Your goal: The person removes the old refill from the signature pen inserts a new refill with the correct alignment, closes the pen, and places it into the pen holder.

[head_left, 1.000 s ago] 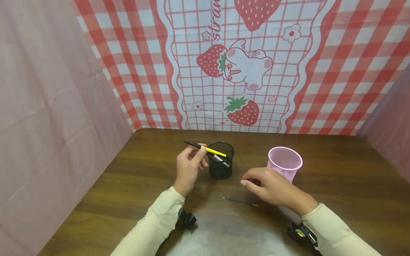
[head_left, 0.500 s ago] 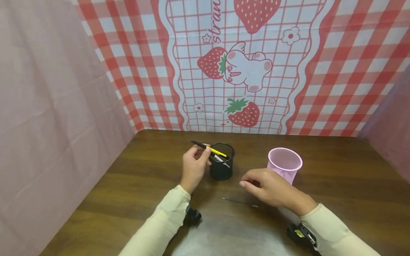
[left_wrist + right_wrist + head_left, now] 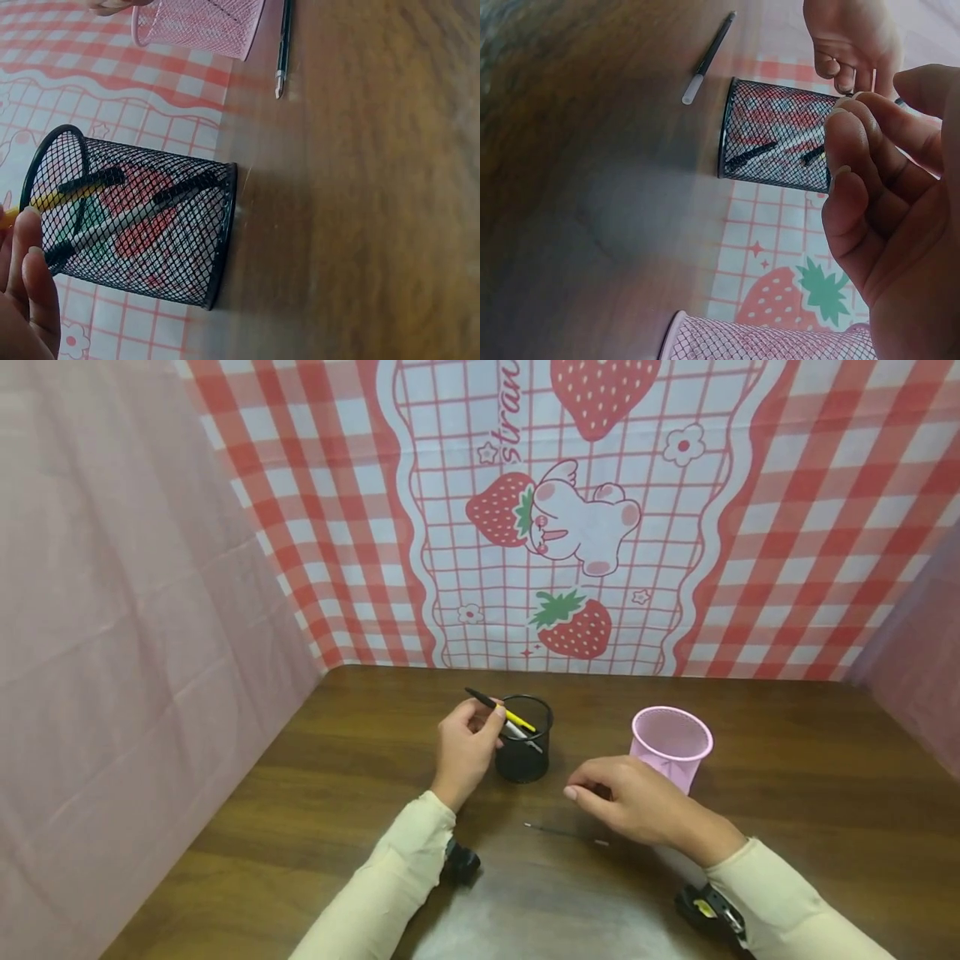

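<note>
My left hand pinches a yellow pen with a black end. The pen slants over the rim of a black mesh pen holder, its lower end inside. Through the mesh in the left wrist view, a white-and-black pen leans in the same holder. My right hand hovers above the table in front of the pink holder, fingers loosely curled, with nothing seen in them. Below and between the hands lies a slim dark stick with a pale end, resembling a pen refill.
A pink mesh pen holder stands upright to the right, partly behind the right hand. The brown wooden table ends at a red-and-white strawberry cloth at the back. A pink curtain hangs on the left.
My left hand has moved slightly right, and the yellow pen it pinches has gone further down into the black holder. The right hand stays nearly still.
</note>
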Available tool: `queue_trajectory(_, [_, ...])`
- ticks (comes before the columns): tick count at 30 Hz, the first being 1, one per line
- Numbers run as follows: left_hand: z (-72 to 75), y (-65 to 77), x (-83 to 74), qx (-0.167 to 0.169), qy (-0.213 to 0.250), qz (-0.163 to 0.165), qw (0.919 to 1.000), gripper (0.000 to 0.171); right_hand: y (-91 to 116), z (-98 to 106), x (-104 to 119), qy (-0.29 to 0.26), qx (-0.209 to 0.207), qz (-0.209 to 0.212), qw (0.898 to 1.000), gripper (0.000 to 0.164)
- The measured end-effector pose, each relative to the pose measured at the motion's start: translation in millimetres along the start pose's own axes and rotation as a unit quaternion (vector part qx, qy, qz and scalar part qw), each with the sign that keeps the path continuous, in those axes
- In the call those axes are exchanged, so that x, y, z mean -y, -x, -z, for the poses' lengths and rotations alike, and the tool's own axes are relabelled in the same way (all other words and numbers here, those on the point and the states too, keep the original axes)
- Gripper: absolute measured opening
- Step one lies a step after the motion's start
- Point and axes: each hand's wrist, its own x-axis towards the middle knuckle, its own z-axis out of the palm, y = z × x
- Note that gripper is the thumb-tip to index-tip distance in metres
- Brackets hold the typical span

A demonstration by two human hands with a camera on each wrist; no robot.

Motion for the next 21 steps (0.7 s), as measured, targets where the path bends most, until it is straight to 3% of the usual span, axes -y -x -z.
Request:
queue_trajectory(16, [5.3, -3.1, 7.3, 0.051, -0.047, -0.007, 0.9975, 0.011, 1.7, -3.5, -2.2, -0.007, 0.014, -0.005, 1.000, 0.007])
queue_trajectory(21, [4.8, -3.3, 1.2, 0.061, -0.075, -0.010, 0.9953, 0.011, 2.2, -4.3, -3.4, -0.003, 0.019, -0.011, 1.000, 0.008])
